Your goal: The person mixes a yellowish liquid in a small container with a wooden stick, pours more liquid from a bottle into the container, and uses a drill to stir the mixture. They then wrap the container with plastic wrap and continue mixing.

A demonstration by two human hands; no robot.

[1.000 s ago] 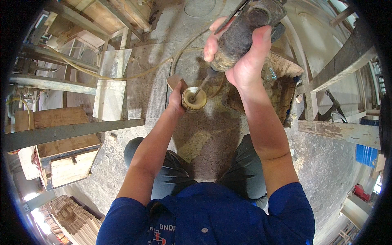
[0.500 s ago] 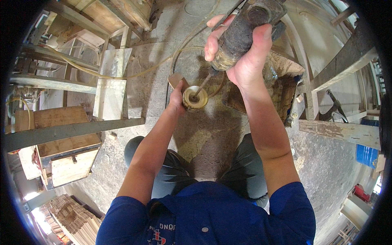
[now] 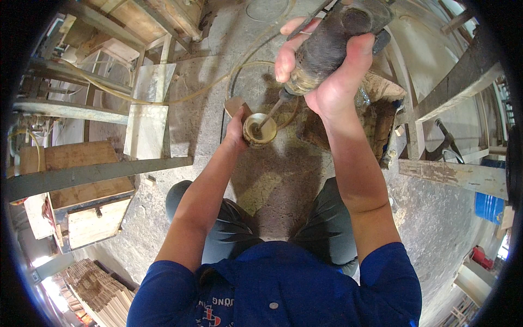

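The person sits over a dusty concrete floor (image 3: 261,191), knees in grey trousers (image 3: 229,229) either side of a bare patch of it, a blue shirt (image 3: 272,289) filling the lower edge of the head view. Both bare forearms reach forward from there.

The left hand (image 3: 237,128) grips a small round wooden cup (image 3: 260,129) — pale, ring-shaped, its open mouth turned up toward the camera. The fingers are curled about its far side and mostly hidden behind it, so how tightly they press cannot be told; the cup sits against the thumb side of the hand, held above the floor between the knees.

The right hand (image 3: 332,71) is raised higher and nearer the camera, wrapped around a dark, dust-coated rotary hand tool (image 3: 332,43). Its fingers are pressed together around the tool's barrel, thumb on the right side. A thin metal bit (image 3: 272,111) runs down from the tool's nose into the mouth of the cup.

Just beyond the hands a pale hose (image 3: 180,98) loops across the floor, and a worn brown sack (image 3: 381,109) lies to the right. Farther left stand a wooden box (image 3: 81,196) and pale boards (image 3: 144,125); wooden beams (image 3: 452,174) cross on the right, with a blue container (image 3: 487,207) near the rim.
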